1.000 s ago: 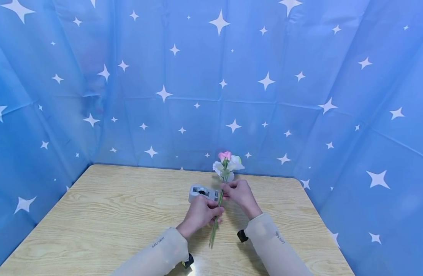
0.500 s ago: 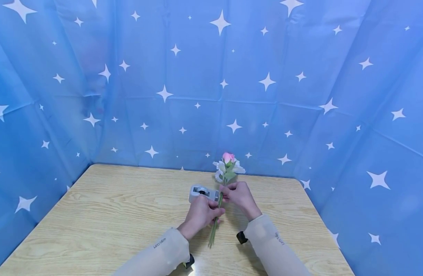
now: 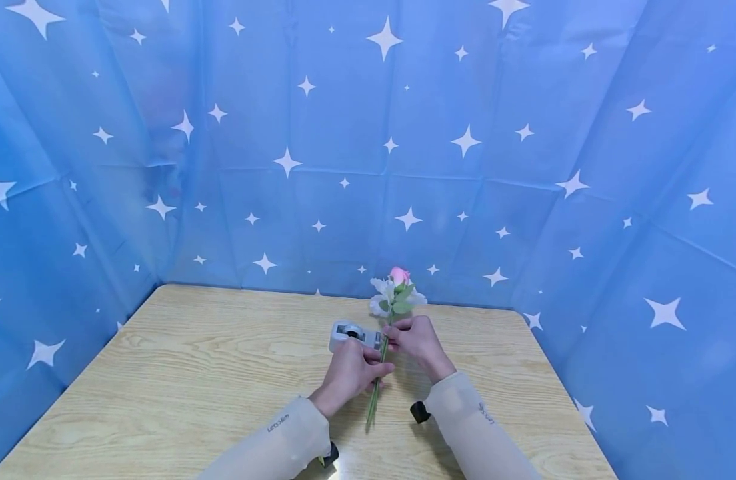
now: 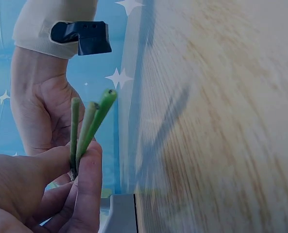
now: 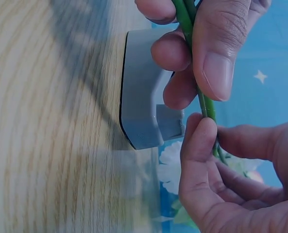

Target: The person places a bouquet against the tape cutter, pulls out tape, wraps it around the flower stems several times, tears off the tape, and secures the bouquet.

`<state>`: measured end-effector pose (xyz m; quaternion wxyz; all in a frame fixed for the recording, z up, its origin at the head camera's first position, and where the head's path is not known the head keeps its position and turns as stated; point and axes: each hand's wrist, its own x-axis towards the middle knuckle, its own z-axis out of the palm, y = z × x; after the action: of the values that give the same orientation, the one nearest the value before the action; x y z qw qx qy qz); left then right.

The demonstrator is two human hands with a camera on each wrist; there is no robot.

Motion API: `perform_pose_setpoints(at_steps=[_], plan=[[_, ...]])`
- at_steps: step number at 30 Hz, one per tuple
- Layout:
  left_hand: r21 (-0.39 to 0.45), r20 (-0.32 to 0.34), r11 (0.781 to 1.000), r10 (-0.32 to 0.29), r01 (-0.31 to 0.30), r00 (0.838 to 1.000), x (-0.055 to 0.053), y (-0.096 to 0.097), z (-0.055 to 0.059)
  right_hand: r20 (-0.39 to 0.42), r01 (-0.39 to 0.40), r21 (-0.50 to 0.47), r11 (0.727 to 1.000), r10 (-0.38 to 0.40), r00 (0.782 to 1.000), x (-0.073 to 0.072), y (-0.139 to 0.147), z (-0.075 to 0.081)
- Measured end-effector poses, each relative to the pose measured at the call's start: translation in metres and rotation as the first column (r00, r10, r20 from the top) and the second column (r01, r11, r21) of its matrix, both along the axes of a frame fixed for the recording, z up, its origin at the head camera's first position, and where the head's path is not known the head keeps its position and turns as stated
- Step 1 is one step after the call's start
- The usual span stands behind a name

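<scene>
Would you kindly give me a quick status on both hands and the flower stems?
Left hand pinches the flower stems low. Right hand pinches them higher, under the blooms. Bunch held above the table. Grey tape dispenser just behind the hands.

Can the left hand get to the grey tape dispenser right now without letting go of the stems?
Probably not freely. The left hand pinches the flower stems, so its fingers are occupied. The grey tape dispenser lies just beyond its knuckles with nothing between, so it could likely nudge it, not grasp it.
</scene>
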<state>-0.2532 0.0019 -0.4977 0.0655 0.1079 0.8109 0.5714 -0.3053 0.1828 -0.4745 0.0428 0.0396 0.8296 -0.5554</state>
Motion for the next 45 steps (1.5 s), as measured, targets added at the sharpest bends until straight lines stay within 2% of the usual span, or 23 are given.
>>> perform_pose_setpoints(at_steps=[9,22,30,33,37,41,45], plan=[[0.042,0.03,0.999,-0.01,0.009,1.0,0.001,-0.001,0.0,0.001,-0.002,-0.001,1.0,0.002,1.0,-0.002,0.0,0.0],[0.04,0.01,0.999,-0.032,0.032,0.999,0.002,-0.005,0.0,-0.002,-0.016,-0.006,1.0,0.016,1.0,0.0,0.0,0.0],[0.104,0.063,0.994,-0.051,0.044,0.997,0.002,-0.011,0.0,-0.01,-0.017,-0.005,1.0,0.017,1.0,0.001,0.001,0.0],[0.095,0.043,0.995,-0.044,0.04,0.998,0.001,-0.013,0.0,-0.008,-0.012,-0.002,1.0,0.012,1.0,0.001,0.0,0.0],[0.023,-0.036,1.0,-0.02,0.021,0.999,0.0,-0.017,0.001,-0.001,-0.015,-0.002,1.0,0.015,1.0,0.001,0.001,0.0],[-0.059,-0.131,0.998,0.004,-0.012,0.991,-0.002,-0.021,0.002,0.008,-0.021,-0.009,1.0,0.021,1.0,0.001,0.001,0.0],[-0.085,-0.177,0.996,0.013,-0.028,0.984,-0.004,-0.026,0.003,0.002,-0.022,0.003,1.0,0.022,1.0,0.0,0.002,-0.001]])
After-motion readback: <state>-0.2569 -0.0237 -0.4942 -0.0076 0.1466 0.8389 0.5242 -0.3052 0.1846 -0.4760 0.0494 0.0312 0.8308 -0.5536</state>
